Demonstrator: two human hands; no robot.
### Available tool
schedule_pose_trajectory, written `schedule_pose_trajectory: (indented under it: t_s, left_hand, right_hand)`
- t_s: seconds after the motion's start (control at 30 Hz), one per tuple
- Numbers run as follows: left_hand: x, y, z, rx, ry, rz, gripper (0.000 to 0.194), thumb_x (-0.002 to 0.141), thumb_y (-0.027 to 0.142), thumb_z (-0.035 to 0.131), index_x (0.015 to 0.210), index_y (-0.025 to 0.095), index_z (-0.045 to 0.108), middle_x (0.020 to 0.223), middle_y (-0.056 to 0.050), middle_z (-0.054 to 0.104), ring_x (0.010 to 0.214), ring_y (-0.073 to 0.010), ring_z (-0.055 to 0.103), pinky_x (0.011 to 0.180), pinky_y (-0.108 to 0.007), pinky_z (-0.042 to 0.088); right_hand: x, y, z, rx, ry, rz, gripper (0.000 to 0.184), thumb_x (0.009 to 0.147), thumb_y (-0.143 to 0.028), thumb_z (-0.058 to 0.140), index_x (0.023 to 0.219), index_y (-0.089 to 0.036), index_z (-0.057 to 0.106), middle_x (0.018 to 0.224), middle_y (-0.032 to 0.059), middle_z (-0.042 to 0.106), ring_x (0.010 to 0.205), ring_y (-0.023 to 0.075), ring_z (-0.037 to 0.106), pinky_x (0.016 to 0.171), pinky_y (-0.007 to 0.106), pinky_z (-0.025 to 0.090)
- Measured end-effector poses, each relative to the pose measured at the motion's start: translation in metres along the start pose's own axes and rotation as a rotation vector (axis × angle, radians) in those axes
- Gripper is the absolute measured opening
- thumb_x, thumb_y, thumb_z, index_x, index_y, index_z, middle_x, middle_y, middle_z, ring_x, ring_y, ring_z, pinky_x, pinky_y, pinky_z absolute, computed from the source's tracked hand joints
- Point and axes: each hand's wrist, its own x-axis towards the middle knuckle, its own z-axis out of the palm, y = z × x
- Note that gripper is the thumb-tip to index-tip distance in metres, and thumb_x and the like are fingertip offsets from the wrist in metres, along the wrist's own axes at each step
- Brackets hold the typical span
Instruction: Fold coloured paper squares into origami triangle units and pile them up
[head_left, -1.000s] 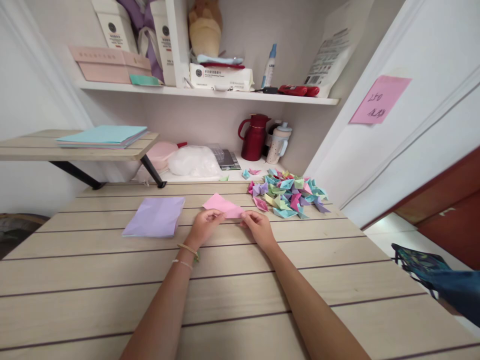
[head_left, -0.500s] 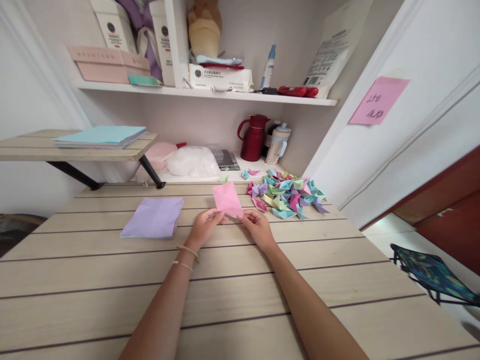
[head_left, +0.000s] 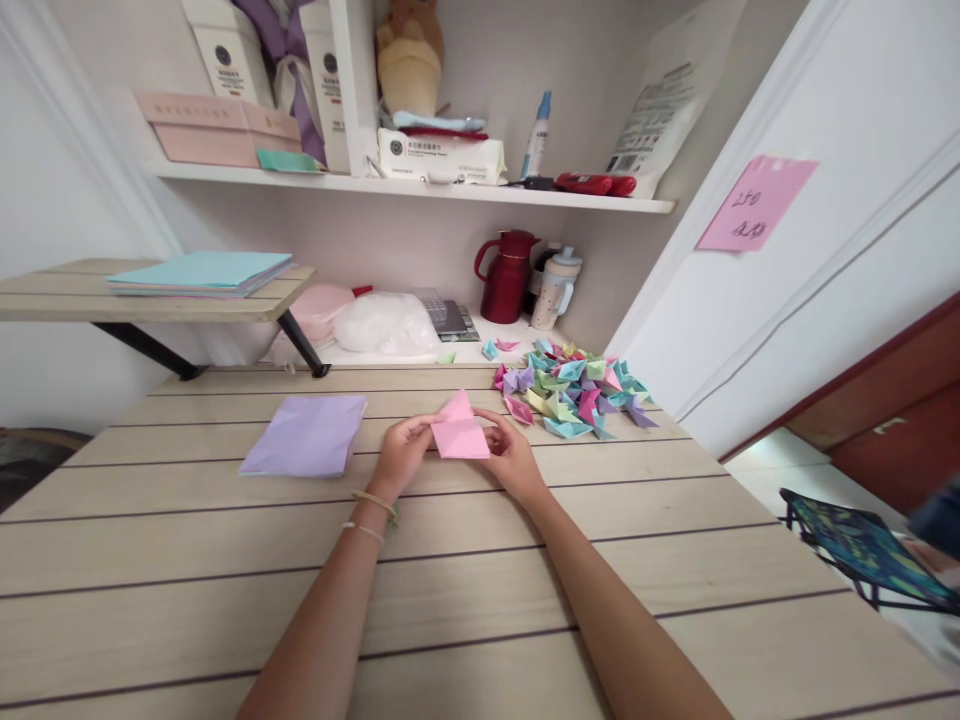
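Note:
A partly folded sheet of pink origami paper (head_left: 460,436) is held just above the table, its top narrowing to a point and its lower edge straight. My left hand (head_left: 405,448) pinches its left side, fingers closed. On the right side, my right hand (head_left: 513,456) grips the same paper with bent fingers, some of them hidden behind it. Left of my hands lies a stack of square paper with a purple sheet (head_left: 306,436) on top. Beyond my right hand is a heap of folded paper boats (head_left: 577,390) in several colours.
A small raised shelf (head_left: 300,290) at the left bears a stack of blue-topped paper (head_left: 202,270). Behind the table stand a red thermos jug (head_left: 510,278), a pale bottle (head_left: 556,288) and a white plastic bag (head_left: 386,324). A folding stool (head_left: 874,545) is on the floor at the right.
The pink paper was a flatter sheet reaching away from my hands. Now it is turned and folded to a pointed top, and my fingers have shifted to its sides.

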Motion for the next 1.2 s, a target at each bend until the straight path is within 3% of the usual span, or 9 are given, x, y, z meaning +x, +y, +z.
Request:
schedule_pose_trajectory:
  t_s: [0.1, 0.2, 0.3, 0.47, 0.77, 0.93, 1.1, 1.2]
  left_hand:
    - [0.001, -0.005, -0.001, 0.058, 0.034, 0.017, 0.026, 0.068, 0.023, 0.061, 0.092, 0.014, 0.068, 0.099, -0.008, 0.068, 0.094, -0.0226, 0.062, 0.087, -0.036, 0.046]
    - [0.000, -0.007, 0.000, 0.027, 0.017, -0.016, 0.033, 0.064, 0.023, 0.065, 0.097, 0.014, 0.067, 0.101, -0.009, 0.068, 0.095, -0.0225, 0.062, 0.089, -0.037, 0.046]
    - [-0.002, -0.006, 0.002, 0.016, 0.008, -0.054, 0.038, 0.059, 0.023, 0.071, 0.096, 0.014, 0.067, 0.096, -0.009, 0.069, 0.092, -0.0227, 0.063, 0.088, -0.037, 0.046]
    - [-0.004, -0.003, 0.002, 0.096, -0.043, -0.051, 0.030, 0.060, 0.028, 0.071, 0.087, 0.015, 0.070, 0.094, -0.008, 0.070, 0.088, -0.0227, 0.064, 0.086, -0.035, 0.048]
    - [-0.004, -0.002, 0.000, 0.277, 0.021, 0.071, 0.019, 0.062, 0.033, 0.068, 0.076, 0.021, 0.072, 0.085, -0.003, 0.072, 0.087, -0.0248, 0.064, 0.085, -0.037, 0.046]
    - [-0.003, -0.001, 0.001, 0.163, 0.058, -0.003, 0.020, 0.060, 0.033, 0.069, 0.074, 0.018, 0.071, 0.081, -0.005, 0.072, 0.082, -0.0231, 0.064, 0.078, -0.034, 0.048]
    - [0.000, -0.005, 0.000, -0.042, 0.025, -0.083, 0.033, 0.057, 0.027, 0.073, 0.084, 0.015, 0.059, 0.072, -0.003, 0.069, 0.069, -0.0164, 0.064, 0.067, -0.027, 0.048]
    - [0.000, -0.007, -0.001, -0.103, -0.052, -0.102, 0.041, 0.058, 0.026, 0.072, 0.092, 0.016, 0.052, 0.075, -0.004, 0.068, 0.069, -0.0155, 0.064, 0.065, -0.026, 0.047]
  right_hand:
    - [-0.002, -0.005, 0.001, 0.019, -0.005, -0.027, 0.070, 0.061, -0.031, 0.072, 0.124, -0.022, 0.044, 0.094, 0.0051, 0.064, 0.073, 0.0164, 0.058, 0.058, 0.024, 0.045]
    - [-0.002, -0.006, 0.001, -0.043, -0.019, -0.045, 0.048, 0.063, -0.033, 0.070, 0.109, -0.022, 0.060, 0.103, 0.0064, 0.063, 0.080, 0.0191, 0.059, 0.063, 0.027, 0.047]
    - [0.000, -0.004, -0.001, -0.067, 0.027, -0.041, 0.026, 0.070, -0.039, 0.063, 0.085, -0.019, 0.069, 0.087, 0.0064, 0.067, 0.079, 0.0209, 0.059, 0.067, 0.031, 0.047]
    - [0.002, 0.003, -0.005, -0.088, 0.164, 0.023, 0.033, 0.072, -0.047, 0.058, 0.067, -0.016, 0.065, 0.063, 0.0034, 0.062, 0.060, 0.0159, 0.054, 0.057, 0.027, 0.044]
    - [0.004, 0.004, -0.006, -0.047, 0.180, 0.031, 0.034, 0.072, -0.049, 0.057, 0.072, -0.017, 0.065, 0.064, 0.0029, 0.063, 0.061, 0.0162, 0.055, 0.058, 0.027, 0.044]
    - [0.005, 0.007, -0.006, -0.015, 0.196, 0.047, 0.032, 0.069, -0.047, 0.061, 0.074, -0.016, 0.065, 0.069, 0.0041, 0.064, 0.062, 0.0158, 0.055, 0.058, 0.027, 0.045]
    - [0.005, 0.005, -0.005, 0.127, 0.158, 0.075, 0.047, 0.068, -0.042, 0.064, 0.109, -0.019, 0.057, 0.071, 0.0014, 0.064, 0.065, 0.0153, 0.057, 0.059, 0.027, 0.045]
    - [0.005, 0.003, -0.005, 0.077, 0.120, 0.072, 0.034, 0.071, -0.043, 0.060, 0.093, -0.018, 0.066, 0.074, 0.0031, 0.065, 0.068, 0.0170, 0.057, 0.061, 0.028, 0.045]
